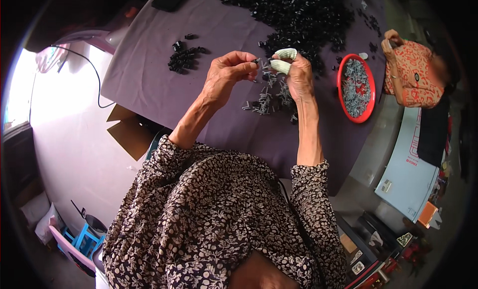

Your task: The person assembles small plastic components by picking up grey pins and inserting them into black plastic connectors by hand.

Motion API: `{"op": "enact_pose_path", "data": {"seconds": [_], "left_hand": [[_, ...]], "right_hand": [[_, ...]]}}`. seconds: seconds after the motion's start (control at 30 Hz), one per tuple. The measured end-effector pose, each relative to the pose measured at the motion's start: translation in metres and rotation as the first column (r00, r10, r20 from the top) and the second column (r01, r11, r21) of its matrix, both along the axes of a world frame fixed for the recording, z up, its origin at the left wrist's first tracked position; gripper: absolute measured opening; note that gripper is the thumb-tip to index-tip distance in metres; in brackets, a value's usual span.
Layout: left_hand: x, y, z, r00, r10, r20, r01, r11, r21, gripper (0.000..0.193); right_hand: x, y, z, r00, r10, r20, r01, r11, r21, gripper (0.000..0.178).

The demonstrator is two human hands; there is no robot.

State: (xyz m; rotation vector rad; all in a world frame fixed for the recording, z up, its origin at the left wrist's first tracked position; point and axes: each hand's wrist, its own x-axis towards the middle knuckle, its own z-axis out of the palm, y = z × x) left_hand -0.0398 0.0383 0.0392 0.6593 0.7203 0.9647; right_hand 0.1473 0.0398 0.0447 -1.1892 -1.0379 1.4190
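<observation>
My left hand (231,72) is closed in a pinch on a small black piece (256,61), held over the table. Facing it, my right hand (299,80) has pale ribbed covers (281,66) on its thumb and a finger. Those fingertips are drawn together close to the black piece; what they hold, if anything, is too small to make out. Beneath and between both hands lie loose grey pins (263,106). A large heap of small black pieces (303,20) spreads beyond my hands, and a smaller pile of black pieces (184,57) sits to the left.
A red dish (370,110) full of grey pins stands to the right on the purple-covered table (209,135). Another person in orange patterned clothing (416,75) is at the far right. An open cardboard box (130,137) is below the table's left edge.
</observation>
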Motion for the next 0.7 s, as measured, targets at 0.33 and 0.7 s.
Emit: {"op": "enact_pose_path", "data": {"seconds": [0.33,0.7], "left_hand": [[0.040,-0.010,0.027,0.997,-0.056,0.047,0.054,0.997,0.051,0.009],[0.059,-0.013,0.032,0.990,-0.109,0.093,0.106,0.994,0.032,0.009]], "right_hand": [[0.024,-0.030,0.012,0.775,0.002,-0.632,0.039,0.998,0.051,0.011],[0.021,-0.050,0.055,0.980,-0.168,0.105,0.152,0.978,0.141,0.017]]}}
